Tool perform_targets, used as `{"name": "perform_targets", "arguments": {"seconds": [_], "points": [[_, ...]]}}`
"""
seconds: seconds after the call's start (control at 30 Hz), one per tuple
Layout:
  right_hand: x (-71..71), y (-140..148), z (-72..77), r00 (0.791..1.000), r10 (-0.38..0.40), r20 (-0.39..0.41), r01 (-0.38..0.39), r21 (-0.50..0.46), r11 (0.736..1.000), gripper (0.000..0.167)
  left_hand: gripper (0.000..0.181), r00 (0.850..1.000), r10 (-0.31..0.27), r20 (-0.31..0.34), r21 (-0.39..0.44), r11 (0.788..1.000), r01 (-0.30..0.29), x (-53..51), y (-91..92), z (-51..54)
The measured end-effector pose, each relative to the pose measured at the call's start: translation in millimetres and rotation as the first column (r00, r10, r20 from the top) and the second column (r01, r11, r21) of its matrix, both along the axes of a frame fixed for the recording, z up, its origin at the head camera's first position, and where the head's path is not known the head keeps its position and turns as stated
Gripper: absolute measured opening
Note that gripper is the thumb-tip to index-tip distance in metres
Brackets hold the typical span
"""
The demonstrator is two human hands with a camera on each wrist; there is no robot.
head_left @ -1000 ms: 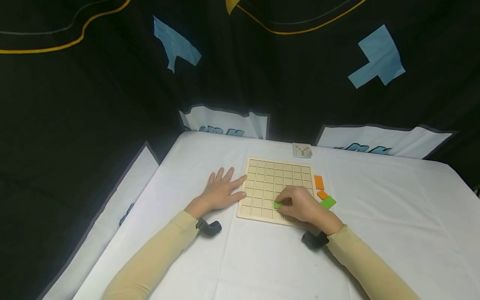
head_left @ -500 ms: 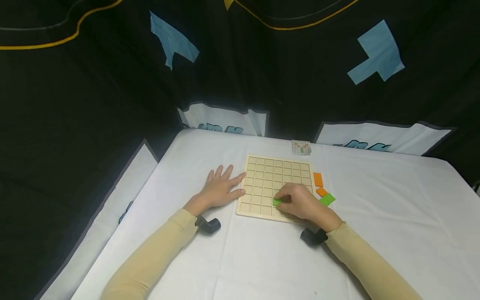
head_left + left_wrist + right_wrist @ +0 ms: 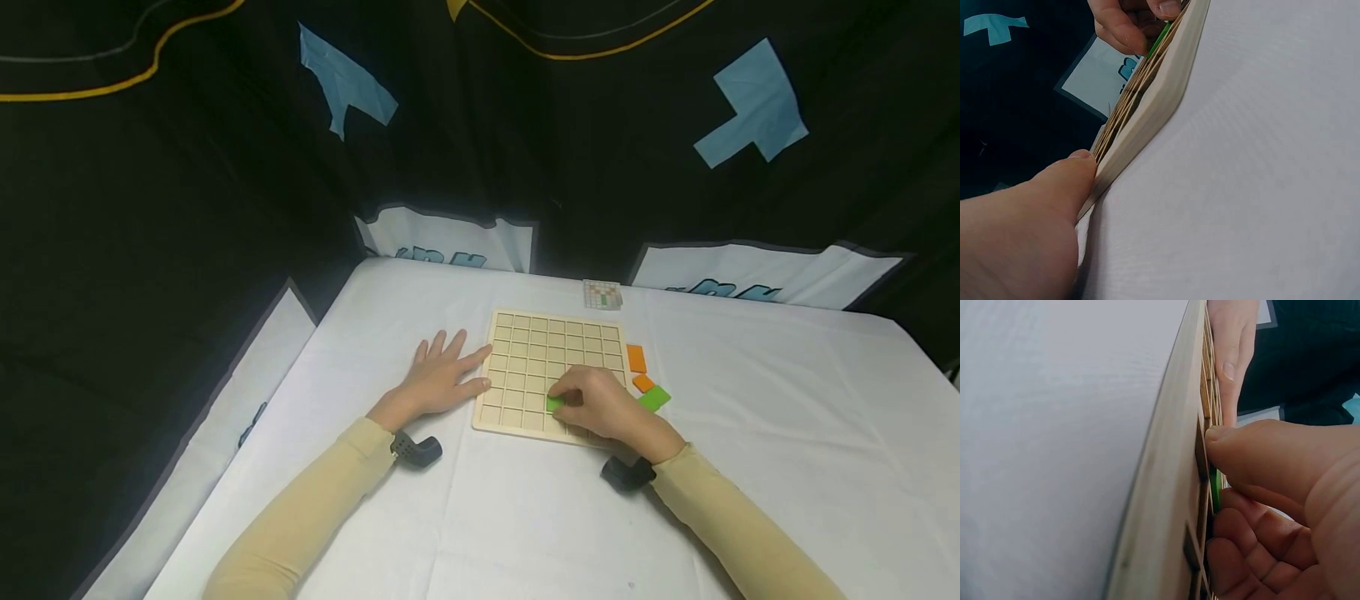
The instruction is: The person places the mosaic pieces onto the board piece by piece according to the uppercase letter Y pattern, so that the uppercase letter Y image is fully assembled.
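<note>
A light wooden board (image 3: 517, 375) with a grid of square recesses lies flat on the table. My left hand (image 3: 438, 382) rests beside its left edge with fingers spread, thumb and index finger touching the rim. Over the lower middle of the grid my right hand (image 3: 596, 404) pinches a small green tile (image 3: 553, 403) between thumb and fingers. In the right wrist view the green tile (image 3: 1215, 487) sits down at the grid's surface, partly hidden by the thumb. The left wrist view shows the left thumb (image 3: 1066, 178) against the board's side.
Right of the board lie an orange rectangle (image 3: 636, 358), a smaller orange tile (image 3: 643, 383) and a green tile (image 3: 655, 398), partly behind the right hand. A small clear-covered card (image 3: 602, 294) with a coloured grid lies beyond the board. A black curtain (image 3: 525, 150) hangs behind the white-covered table.
The head view has shifted slightly. Both hands stay nearly in place, the right one still pinching the green tile at the same part of the grid.
</note>
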State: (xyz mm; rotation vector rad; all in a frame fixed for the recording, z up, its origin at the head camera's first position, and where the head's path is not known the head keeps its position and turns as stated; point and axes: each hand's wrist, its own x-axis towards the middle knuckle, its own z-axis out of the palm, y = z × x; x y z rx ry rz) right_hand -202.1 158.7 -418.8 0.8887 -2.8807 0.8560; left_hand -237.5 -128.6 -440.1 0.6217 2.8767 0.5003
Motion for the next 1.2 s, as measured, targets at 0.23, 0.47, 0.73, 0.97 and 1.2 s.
{"name": "perform_targets", "arguments": {"seconds": [0.23,0.47,0.73,0.97,1.2], "points": [[0.5,-1,1.4,1.000,-0.006,0.010,0.006,0.006,1.000,0.026,0.066,1.000,0.001,0.000,-0.007,1.000,-0.001,-1.1,0.6,-0.3],[1.2,-1,0.9,1.000,-0.003,0.024,0.003,-0.007,1.000,0.027,0.066,1.000,0.001,0.001,0.003,1.000,-0.001,0.0,-0.2,0.6],[0.9,1,0.3,1.000,-0.010,0.014,0.010,-0.001,1.000,0.027,0.066,1.000,-0.004,0.000,-0.003,1.000,0.004,-0.6,0.2,-0.6],[-2.0,18,6.5,0.999,-0.050,-0.009,0.050,-0.027,0.998,0.025,0.067,1.000,-0.001,-0.005,0.003,1.000,0.001,-1.0,-0.3,-1.2],[-3.5,46,16.0,0.990,-0.112,-0.083,0.109,-0.040,0.993,0.024,0.067,1.000,0.004,0.008,-0.001,1.000,-0.004,-1.5,-1.1,-2.1]]}}
